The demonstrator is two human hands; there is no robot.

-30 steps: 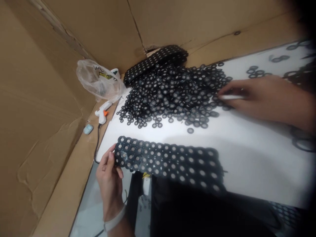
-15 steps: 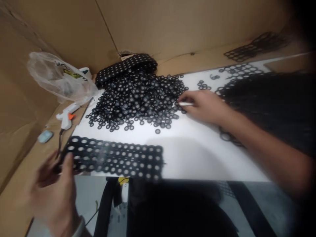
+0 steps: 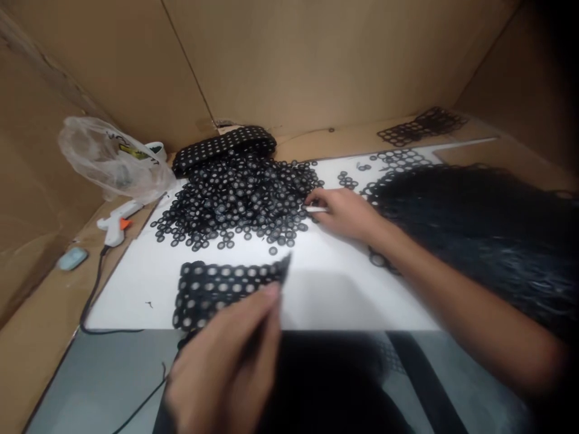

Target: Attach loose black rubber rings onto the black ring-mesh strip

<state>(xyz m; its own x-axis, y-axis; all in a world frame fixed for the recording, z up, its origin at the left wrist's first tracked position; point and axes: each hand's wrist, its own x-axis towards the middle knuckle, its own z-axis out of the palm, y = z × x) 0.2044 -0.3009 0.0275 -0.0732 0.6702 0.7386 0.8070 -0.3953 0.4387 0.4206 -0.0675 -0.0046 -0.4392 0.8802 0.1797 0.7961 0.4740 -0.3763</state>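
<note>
A black strip with rows of round holes (image 3: 208, 286) lies at the table's front edge. My left hand (image 3: 230, 355) is closed on its right end, thumb and fingers pinching the edge, which tilts up. The hand covers the strip's lower part. My right hand (image 3: 346, 211) is closed around a thin white stick (image 3: 317, 209) at the right side of a heap of small black rings (image 3: 244, 193). Its fingertips touch or nearly touch the rings; which, I cannot tell. A rolled band with the same hole pattern (image 3: 226, 146) rests behind the heap.
A white glue gun (image 3: 117, 223) with an orange trigger and a cord lies left, beside a pale blue case (image 3: 72, 258). Behind them sits a clear plastic bag (image 3: 113, 160). A large dark mesh pile (image 3: 474, 229) covers the right side; cardboard walls (image 3: 339, 66) surround the table.
My left hand has moved from the strip's left end to its right end, and the strip has changed position. My right hand stays by the heap with the white stick. The view has shifted slightly.
</note>
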